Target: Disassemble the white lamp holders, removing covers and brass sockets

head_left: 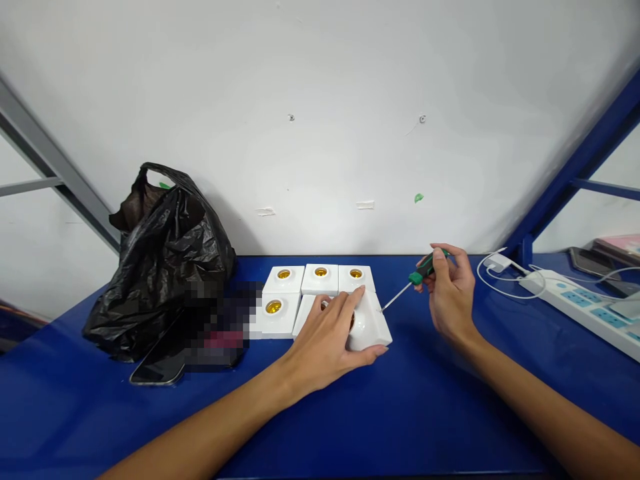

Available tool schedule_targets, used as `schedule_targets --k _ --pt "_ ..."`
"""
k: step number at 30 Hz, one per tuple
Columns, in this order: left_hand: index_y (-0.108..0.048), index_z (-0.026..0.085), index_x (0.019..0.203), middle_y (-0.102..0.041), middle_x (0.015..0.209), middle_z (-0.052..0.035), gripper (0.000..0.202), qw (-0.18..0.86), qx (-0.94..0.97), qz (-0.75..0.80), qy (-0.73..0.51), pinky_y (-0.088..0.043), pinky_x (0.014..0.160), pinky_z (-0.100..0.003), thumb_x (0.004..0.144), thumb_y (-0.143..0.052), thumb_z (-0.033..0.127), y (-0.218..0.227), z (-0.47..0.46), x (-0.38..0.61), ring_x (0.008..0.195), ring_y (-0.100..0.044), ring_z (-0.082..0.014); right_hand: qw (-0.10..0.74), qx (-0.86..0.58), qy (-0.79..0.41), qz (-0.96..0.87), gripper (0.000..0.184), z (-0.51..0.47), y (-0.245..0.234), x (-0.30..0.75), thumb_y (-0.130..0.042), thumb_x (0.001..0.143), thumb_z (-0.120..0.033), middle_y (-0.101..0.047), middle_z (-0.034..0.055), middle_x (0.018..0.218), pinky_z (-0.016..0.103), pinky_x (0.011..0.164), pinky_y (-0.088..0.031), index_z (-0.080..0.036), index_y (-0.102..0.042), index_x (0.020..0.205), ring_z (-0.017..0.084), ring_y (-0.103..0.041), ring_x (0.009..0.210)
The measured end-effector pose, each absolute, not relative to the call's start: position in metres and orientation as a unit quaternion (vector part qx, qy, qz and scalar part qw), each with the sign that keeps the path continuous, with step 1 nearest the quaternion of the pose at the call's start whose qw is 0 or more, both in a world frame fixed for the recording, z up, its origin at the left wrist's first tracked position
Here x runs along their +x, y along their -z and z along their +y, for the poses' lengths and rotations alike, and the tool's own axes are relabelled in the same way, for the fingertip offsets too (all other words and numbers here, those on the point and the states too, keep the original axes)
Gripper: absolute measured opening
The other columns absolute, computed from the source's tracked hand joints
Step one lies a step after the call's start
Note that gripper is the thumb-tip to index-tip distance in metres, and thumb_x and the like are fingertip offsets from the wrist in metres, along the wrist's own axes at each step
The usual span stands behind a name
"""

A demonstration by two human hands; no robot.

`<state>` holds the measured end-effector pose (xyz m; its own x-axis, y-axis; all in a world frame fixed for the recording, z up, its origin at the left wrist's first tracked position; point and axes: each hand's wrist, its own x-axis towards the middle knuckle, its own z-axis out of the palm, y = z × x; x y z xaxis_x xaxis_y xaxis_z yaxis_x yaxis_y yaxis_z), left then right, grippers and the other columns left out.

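Head view showed the left hand point(327, 343) spread over a white square plastic lamp holder with a brass socket point(367, 327), which sat at the near right corner of a cluster of like pieces on the blue surface point(400, 413). Its grip was closed on that holder, thumb along the near edge and fingers across the top, so the socket itself was mostly hidden. The right hand point(450, 293) was raised just to the right, its grip clenched on a green-handled screwdriver with a thin metal shaft point(415, 279). The shaft slanted down and left, and its tip stood at the holder's right edge; whether it touched a screw could not be told.

Five more white lamp holders point(320, 280) lay in two rows, touching one another, brass sockets facing up, none of them being handled. Judged from this, work was under way on one holder while the others waited or were already finished; nothing visible separated done pieces from undone ones.

Left of the cluster stood a crumpled black plastic bag point(165, 267), and a dark phone point(157, 367) lay flat near its base. Far to the right, a white power strip point(585, 307) rested with a white cable and plug point(495, 263) just beside it.
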<state>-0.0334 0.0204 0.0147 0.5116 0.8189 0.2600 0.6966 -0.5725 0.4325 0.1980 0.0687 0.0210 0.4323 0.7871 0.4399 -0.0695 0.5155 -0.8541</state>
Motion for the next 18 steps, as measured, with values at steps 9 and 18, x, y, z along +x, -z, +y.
schedule_targets --k 9,18 --pt "-0.037 0.023 0.158 -0.061 0.132 -0.0126 0.093 0.138 0.858 0.432 -0.241 -0.043 0.104 -0.053 0.085 -0.075 0.066 -0.0131 0.0211 -0.0332 0.112 -0.055 -0.0342 0.738 -0.423 -0.305 -0.429 0.035 0.0696 -0.0203 0.1969 -0.077 0.088 -0.053 -0.061 -0.0076 0.061 0.021 0.039 -0.041 -0.024 -0.063 0.101 0.010 -0.058 0.042" --pt "-0.037 0.023 0.156 -0.062 0.132 -0.0110 0.092 0.143 0.856 0.435 -0.241 -0.043 0.103 -0.051 0.084 -0.077 0.064 -0.0147 0.0199 -0.0317 0.112 -0.055 -0.0336 0.740 -0.421 -0.358 -0.384 0.041 0.0691 -0.0193 0.1931 -0.084 0.080 -0.054 -0.059 -0.0093 0.059 0.020 0.038 -0.038 -0.024 -0.059 0.093 0.009 -0.056 0.041"
